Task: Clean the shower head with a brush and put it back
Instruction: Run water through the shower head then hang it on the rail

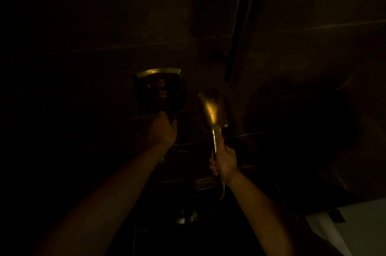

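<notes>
Gripping the shower head (212, 109) by its handle with the right hand (224, 160), fingers wrapped firmly round, just right of centre, head pointing up at the wall. Reaching with the left hand (162, 130) to the lower edge of the square wall control (160, 90), mid-frame; too dark to tell whether pinching or only touching. Likely rinsing or setting the water, not yet putting back. Next: a steady turn of the control, then lifting towards the bar (240, 26), upper right.

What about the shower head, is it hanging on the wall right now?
No, the right hand grips the shower head by its handle, holding it up in front of the wall.
</notes>
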